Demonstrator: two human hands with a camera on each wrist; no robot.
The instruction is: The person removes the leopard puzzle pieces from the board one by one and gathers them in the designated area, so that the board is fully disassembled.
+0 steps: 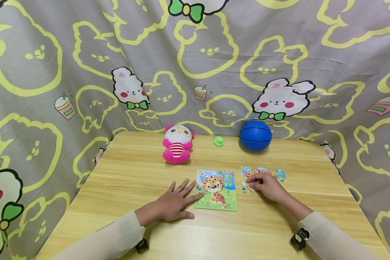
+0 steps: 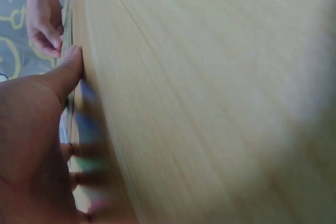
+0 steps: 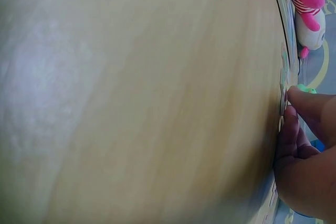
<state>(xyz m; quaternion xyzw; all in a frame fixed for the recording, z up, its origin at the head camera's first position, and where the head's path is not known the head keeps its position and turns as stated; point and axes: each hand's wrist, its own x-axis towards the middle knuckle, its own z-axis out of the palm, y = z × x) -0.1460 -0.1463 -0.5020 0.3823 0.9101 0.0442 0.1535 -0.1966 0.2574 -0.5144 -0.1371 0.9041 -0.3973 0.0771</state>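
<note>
A square picture board (image 1: 216, 202) with a cartoon leopard on grass lies flat near the middle of the wooden table. My left hand (image 1: 173, 202) rests palm down with spread fingers, its fingertips on the board's left edge. Right of the board lie several jigsaw puzzle pieces (image 1: 280, 174), partly joined, showing a similar leopard. Over their lower left part, my right hand (image 1: 269, 186) curls its fingers and pinches a puzzle piece (image 1: 245, 186) between thumb and fingertips. That hand covers much of the cluster. In the right wrist view, the thumb and fingertips (image 3: 292, 113) are low at the pieces.
A pink and white plush panda (image 1: 177, 146) sits at the back left of the table (image 1: 211, 234). A small green duck toy (image 1: 219, 141) and a blue ball (image 1: 255, 135) stand along the back edge. A patterned grey curtain (image 1: 211, 104) hangs behind.
</note>
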